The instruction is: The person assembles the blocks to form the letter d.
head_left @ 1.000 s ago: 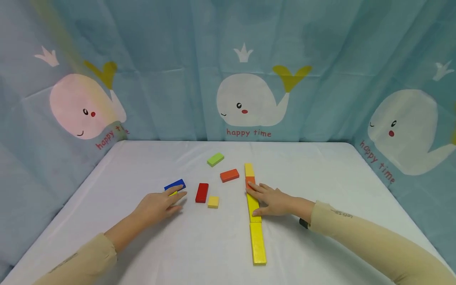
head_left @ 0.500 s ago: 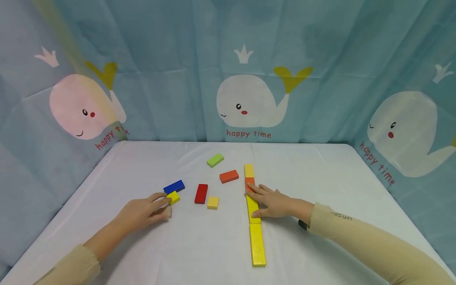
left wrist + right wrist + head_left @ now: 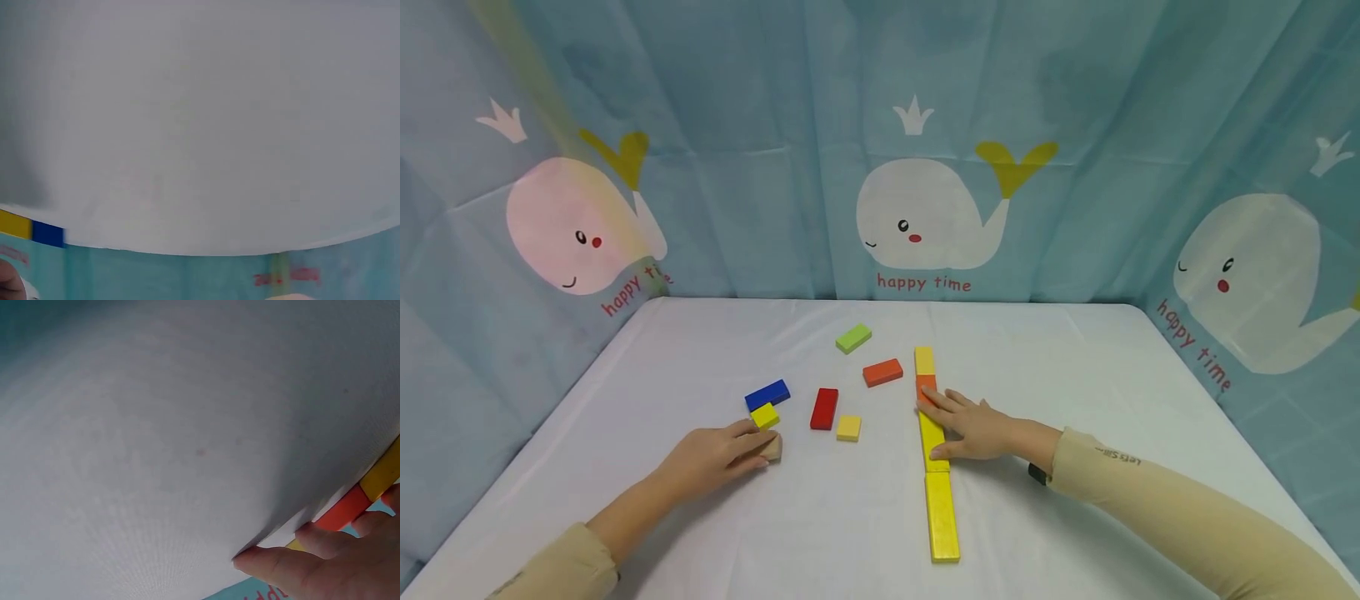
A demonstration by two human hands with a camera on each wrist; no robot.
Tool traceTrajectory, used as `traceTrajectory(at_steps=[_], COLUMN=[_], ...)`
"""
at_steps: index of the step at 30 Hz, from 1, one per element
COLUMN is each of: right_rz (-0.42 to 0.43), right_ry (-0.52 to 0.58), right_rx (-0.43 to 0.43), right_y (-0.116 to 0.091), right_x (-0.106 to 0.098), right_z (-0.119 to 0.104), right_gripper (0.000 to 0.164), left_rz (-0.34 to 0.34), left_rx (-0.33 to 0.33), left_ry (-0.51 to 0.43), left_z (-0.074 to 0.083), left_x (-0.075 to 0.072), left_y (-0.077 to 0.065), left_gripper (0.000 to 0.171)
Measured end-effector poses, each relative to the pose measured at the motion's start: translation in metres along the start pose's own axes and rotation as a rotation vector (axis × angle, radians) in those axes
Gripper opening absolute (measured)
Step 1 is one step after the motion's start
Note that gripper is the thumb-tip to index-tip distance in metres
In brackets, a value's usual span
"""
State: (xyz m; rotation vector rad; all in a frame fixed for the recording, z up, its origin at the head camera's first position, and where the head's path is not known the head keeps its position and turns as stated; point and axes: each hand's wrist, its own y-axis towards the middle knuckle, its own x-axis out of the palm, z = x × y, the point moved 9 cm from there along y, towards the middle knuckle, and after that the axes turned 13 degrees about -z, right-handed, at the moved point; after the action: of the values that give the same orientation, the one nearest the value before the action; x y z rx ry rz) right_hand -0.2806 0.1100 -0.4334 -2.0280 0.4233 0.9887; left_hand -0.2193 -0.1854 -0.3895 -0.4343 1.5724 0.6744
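Pinches a beige block (image 3: 772, 450) between the thumb and fingers of the left hand (image 3: 715, 457), down at the white cloth-covered surface (image 3: 820, 521). Has a yellow square block (image 3: 765, 417) just beyond that grip, very near the fingertips; cannot tell whether touching them. Has a blue block (image 3: 767, 395) right behind the yellow one, set at a slant.

Rests the right hand (image 3: 972, 429) across some blocks set end to end in a line, fingers extended and loosely spread, gripping nothing. Lays fingertips on an orange block (image 3: 926, 385) and the thumb on a middle yellow block (image 3: 928, 429) partly covered by the hand. Continues the line with a short yellow block (image 3: 923, 360) at the far end and a long yellow block (image 3: 942, 517) at the near end.

Scattered between the hands and farther back, well apart from each other: a dark red block (image 3: 824, 409), a pale yellow square block (image 3: 849, 428) near it, a red-orange block (image 3: 882, 372) and a light green block (image 3: 853, 338), farthest away. Wears beige sleeves (image 3: 1120, 483). Faces a blue-green curtain (image 3: 737, 225) printed with whales and the words "happy time".
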Motion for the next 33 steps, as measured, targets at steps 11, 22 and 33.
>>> traceTrajectory(at_steps=[11, 22, 33], right_rz=[0.015, 0.002, -0.013], right_ry=[0.1, 0.04, 0.033], right_rx=[-0.012, 0.016, 0.033], right_y=[-0.003, -0.002, 0.002], right_x=[-0.006, -0.004, -0.003], right_z=[0.006, 0.007, 0.008], right_gripper=[0.089, 0.087, 0.086], left_rz=[-0.009, -0.108, -0.168], left_rx=[0.071, -0.033, 0.007], left_ry=[-0.064, 0.06, 0.108], left_z=[0.066, 0.089, 0.054], left_x=[0.011, 0.029, 0.041], left_y=[0.054, 0.113, 0.147], left_gripper=[0.035, 0.034, 0.037])
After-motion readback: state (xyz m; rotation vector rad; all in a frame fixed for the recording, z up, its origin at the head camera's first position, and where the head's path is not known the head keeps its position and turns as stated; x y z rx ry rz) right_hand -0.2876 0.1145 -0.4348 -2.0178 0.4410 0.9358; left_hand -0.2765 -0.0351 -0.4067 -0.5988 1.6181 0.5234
